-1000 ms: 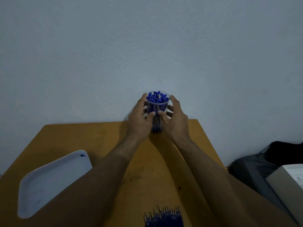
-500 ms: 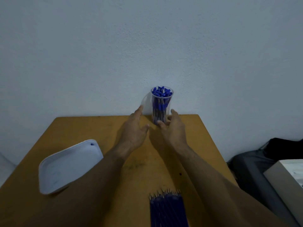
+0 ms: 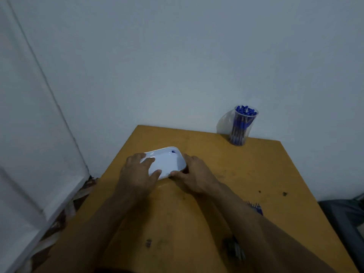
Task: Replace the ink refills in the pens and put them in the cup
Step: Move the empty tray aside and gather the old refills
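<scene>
Whereas half a second ago both hands flanked the cup at the far edge of the table, they have since left it and crossed to the tray.

Item, left hand (image 3: 137,172): fingers lie over the near-left rim of the white tray (image 3: 169,160), thumb at its near edge; touching, perhaps lightly gripping it.
Item, tray: shallow, holding one small blue speck near its far corner.
Item, right hand (image 3: 194,175): fingers curl round the tray's right end, thumb at the near rim.
Item, table (image 3: 275,174): ochre, ink-marked.
Item, cup (image 3: 241,125): clear, upright, packed with blue pens, well apart at the far right, untouched.

Judgement: pens appear stowed; tidying the tray likely follows.
</scene>
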